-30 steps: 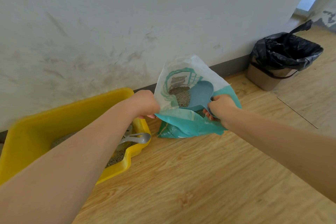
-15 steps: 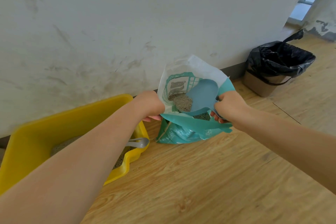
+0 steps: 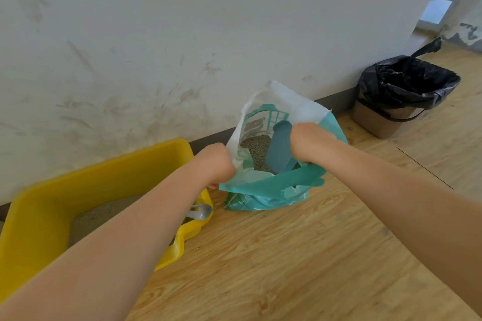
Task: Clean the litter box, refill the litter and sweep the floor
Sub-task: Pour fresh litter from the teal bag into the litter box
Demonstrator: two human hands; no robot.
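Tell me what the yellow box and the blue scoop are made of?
The box looks like smooth plastic: its yellow walls are molded in one rounded piece with a slight shine. The scoop is probably plastic too, with an even, dull blue surface, though the right hand hides part of it.

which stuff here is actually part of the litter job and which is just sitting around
In use: litter bag, held open by left hand; blue scoop in right hand; yellow litter box; grey scoop in the box.

Lying about: lined bin.
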